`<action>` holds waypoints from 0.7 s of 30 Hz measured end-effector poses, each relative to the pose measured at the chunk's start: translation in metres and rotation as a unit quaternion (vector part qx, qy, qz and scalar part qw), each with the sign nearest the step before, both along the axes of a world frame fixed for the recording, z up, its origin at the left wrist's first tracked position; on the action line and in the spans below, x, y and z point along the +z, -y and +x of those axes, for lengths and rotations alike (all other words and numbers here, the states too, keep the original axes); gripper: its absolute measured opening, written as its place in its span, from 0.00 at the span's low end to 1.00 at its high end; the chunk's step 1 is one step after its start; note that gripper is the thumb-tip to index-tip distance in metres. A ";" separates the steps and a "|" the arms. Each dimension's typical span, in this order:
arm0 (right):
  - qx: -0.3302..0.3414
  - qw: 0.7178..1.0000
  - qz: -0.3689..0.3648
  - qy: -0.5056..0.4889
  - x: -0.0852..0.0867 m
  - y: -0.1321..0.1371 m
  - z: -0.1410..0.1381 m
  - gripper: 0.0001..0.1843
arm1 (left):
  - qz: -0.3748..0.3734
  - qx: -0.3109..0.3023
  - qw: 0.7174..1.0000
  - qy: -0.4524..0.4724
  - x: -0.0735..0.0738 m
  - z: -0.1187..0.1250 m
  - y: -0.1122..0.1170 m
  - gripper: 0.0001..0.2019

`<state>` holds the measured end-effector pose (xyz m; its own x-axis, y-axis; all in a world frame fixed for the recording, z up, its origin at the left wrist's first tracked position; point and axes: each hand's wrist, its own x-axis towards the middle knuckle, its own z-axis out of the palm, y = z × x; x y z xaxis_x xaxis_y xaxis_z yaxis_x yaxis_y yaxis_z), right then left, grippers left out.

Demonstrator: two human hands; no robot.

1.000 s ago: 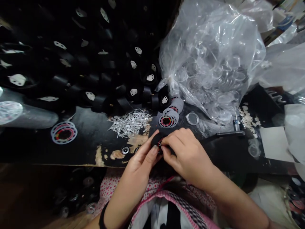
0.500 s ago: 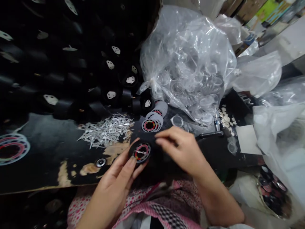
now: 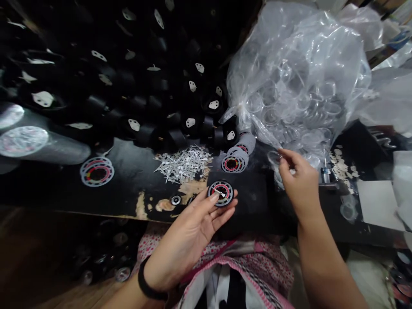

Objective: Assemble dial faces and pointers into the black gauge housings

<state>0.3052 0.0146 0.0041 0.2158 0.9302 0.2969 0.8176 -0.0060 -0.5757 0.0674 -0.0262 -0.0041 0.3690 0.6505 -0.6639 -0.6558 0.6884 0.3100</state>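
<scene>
My left hand (image 3: pixel 201 214) holds a small round black gauge (image 3: pixel 220 193), dial up. Its face is printed in red, yellow and white and carries a white pointer; the thumb rests on the dial's lower left edge. To the right, my right hand (image 3: pixel 298 180) has thumb and index finger pinched at the rim of a clear round cover (image 3: pixel 274 158) near the bag. A fanned row of printed dial discs (image 3: pixel 232 164) lies beyond the gauge. Left of these is a heap of white pointers (image 3: pixel 185 164).
Black gauge housings (image 3: pixel 175 139) with white plates crowd the back. A tied plastic bag (image 3: pixel 299 86) of clear covers stands at back right. More dial discs (image 3: pixel 97 171) and a wrapped cylindrical stack (image 3: pixel 48 143) are at left. A white card (image 3: pixel 378 201) lies at right.
My right hand has moved away from the gauge, rightward to the clear cover. My left hand still holds the gauge, its dial now facing more upward. The view has swung left.
</scene>
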 end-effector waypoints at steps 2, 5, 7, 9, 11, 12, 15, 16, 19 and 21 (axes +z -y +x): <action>0.021 0.991 -0.035 -0.124 0.011 0.007 -0.013 0.17 | -0.016 0.001 1.000 0.009 0.002 -0.001 -0.002 0.09; 0.112 0.956 -0.121 -0.241 0.026 0.019 -0.042 0.15 | -0.014 -0.006 1.000 0.014 0.002 0.001 -0.003 0.13; 0.170 0.943 -0.140 -0.249 0.032 0.026 -0.061 0.15 | 0.008 -0.011 1.000 0.012 0.000 0.004 -0.001 0.14; 0.216 0.943 -0.124 -0.222 0.032 0.031 -0.074 0.16 | 0.049 -0.006 0.999 -0.001 -0.004 0.006 0.002 0.13; 0.251 0.946 -0.112 -0.172 0.029 0.033 -0.081 0.18 | 0.091 0.008 0.995 -0.036 -0.009 0.006 0.005 0.13; 0.262 0.947 -0.112 -0.149 0.027 0.033 -0.083 0.18 | 0.107 0.009 0.993 -0.057 -0.012 0.006 0.007 0.13; 0.267 0.946 -0.127 -0.132 0.023 0.030 -0.083 0.16 | 0.154 -0.023 0.981 -0.112 -0.016 0.002 0.008 0.18; 0.258 0.948 -0.128 -0.138 0.023 0.029 -0.084 0.14 | 0.173 -0.040 0.976 -0.126 -0.016 0.001 0.009 0.19; 0.209 0.964 -0.119 -0.114 0.023 0.025 -0.089 0.18 | 0.206 -0.072 0.961 -0.170 -0.010 0.001 0.009 0.20; 0.191 0.975 -0.093 -0.065 0.021 0.024 -0.094 0.22 | 0.205 -0.074 0.957 -0.193 -0.003 0.003 0.010 0.19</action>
<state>0.2114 -0.0095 0.0255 -0.1322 0.9853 0.1083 0.7008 0.1702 -0.6927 0.0704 -0.0358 -0.0070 0.2557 0.8451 -0.4696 -0.3437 0.5335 0.7728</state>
